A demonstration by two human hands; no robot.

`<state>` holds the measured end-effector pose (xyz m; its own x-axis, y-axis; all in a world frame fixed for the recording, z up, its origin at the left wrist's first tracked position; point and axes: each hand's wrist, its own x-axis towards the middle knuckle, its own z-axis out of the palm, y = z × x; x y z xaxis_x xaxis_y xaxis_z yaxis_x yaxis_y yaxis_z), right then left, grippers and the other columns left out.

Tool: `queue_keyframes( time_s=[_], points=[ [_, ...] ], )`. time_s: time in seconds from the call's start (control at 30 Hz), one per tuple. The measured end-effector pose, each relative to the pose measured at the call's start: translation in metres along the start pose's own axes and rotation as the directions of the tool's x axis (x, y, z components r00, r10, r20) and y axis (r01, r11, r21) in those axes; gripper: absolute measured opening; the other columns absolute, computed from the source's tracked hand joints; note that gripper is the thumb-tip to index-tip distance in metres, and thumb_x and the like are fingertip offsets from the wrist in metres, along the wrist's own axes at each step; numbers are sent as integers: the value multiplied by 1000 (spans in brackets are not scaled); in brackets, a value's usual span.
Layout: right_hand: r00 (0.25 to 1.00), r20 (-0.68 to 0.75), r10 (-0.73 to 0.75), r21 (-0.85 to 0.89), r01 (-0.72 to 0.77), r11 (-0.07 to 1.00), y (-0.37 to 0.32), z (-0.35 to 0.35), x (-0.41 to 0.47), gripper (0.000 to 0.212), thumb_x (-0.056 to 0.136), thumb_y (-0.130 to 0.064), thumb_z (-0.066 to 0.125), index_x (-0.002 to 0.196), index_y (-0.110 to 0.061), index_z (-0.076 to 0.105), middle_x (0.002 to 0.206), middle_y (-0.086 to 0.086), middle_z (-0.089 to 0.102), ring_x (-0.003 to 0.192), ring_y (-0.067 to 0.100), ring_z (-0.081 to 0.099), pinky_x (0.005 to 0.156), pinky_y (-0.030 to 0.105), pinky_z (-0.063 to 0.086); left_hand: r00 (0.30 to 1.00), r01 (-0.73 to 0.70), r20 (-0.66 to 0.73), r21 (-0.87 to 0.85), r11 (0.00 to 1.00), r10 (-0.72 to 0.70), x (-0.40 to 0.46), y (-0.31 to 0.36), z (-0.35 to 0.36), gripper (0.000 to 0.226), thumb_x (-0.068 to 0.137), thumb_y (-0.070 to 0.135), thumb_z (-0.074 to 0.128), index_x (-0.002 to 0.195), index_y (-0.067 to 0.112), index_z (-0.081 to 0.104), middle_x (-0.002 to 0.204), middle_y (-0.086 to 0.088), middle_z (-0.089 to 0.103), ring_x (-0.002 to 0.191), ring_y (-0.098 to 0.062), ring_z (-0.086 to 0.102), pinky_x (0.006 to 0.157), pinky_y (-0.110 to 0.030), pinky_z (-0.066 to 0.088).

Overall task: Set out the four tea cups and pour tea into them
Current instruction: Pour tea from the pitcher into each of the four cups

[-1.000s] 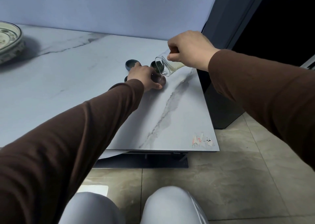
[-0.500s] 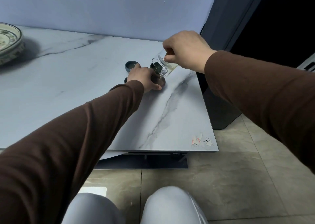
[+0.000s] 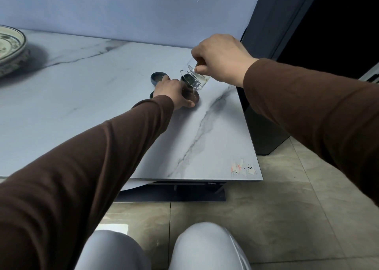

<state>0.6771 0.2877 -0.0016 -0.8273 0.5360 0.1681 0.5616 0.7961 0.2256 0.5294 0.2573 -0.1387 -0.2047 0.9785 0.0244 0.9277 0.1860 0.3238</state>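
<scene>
A white marble table (image 3: pixel 86 97) stands against a pale blue wall (image 3: pixel 123 9), with a patterned dish (image 3: pixel 10 48) at its far left edge. Near the far right edge sit small dark tea cups (image 3: pixel 156 78). The left hand (image 3: pixel 174 94) is wrapped around the brown cup (image 3: pixel 195 97). The right hand (image 3: pixel 220 58) grips a glass pitcher (image 3: pixel 194 77), tipped mouth-down to the left, with tea running into that cup.

Small pale lettering on the dark rail (image 3: pixel 212 183) under the table top (image 3: pixel 114 97), too tiny to read. Torn sticker remnant (image 3: pixel 243 168) at the near right corner, marks illegible. No other writing visible.
</scene>
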Motion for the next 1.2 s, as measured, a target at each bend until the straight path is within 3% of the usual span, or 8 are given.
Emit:
queue_keyframes(
  time_s=[0.47,0.73,0.83,0.97,1.07,1.2],
  points=[
    [1000,-21,5,23,-5,1000,1,-1,-4,17,91,-24,60,81,-18,48,82,1,55,80,28,45,66,34,31,1000,-5,3,15,1000,4,0,1,-1,55,69,60,71,109,24,65,102,-4,68,110,-30,43,89,-42,44],
    [965,-11,262,255,-250,934,22,21,-18,22,87,-34,66,76,-19,54,81,1,57,82,26,50,69,31,35,1000,-4,8,36,999,4,0,1,-1,59,69,61,70,116,27,64,105,-2,69,110,-30,43,90,-42,43],
    [905,58,421,398,-408,822,31,33,-24,32,85,-41,69,69,-19,52,81,0,58,82,22,52,69,30,36,1000,4,13,41,999,-5,0,2,-1,61,68,62,70,118,27,63,107,-2,68,111,-30,42,91,-43,43],
    [771,207,602,631,-576,520,35,49,-35,28,79,-42,72,68,-20,60,73,-1,62,71,18,54,65,28,41,1000,10,23,55,998,-11,0,4,-2,62,68,62,70,118,27,62,108,-2,67,112,-29,42,90,-41,43],
    [693,272,667,746,-590,309,33,53,-41,26,76,-36,72,62,-18,59,66,1,61,65,19,53,65,29,42,1000,0,19,83,997,-2,-2,8,-5,66,69,61,69,122,22,59,114,-5,64,114,-30,43,91,-41,43],
    [651,267,710,832,-528,171,30,49,-48,31,75,-29,69,53,-19,50,57,1,55,59,21,47,62,31,38,1000,-25,7,29,999,25,-13,10,-16,66,73,52,71,127,17,55,121,-8,57,119,-29,45,96,-42,42]
  ],
)
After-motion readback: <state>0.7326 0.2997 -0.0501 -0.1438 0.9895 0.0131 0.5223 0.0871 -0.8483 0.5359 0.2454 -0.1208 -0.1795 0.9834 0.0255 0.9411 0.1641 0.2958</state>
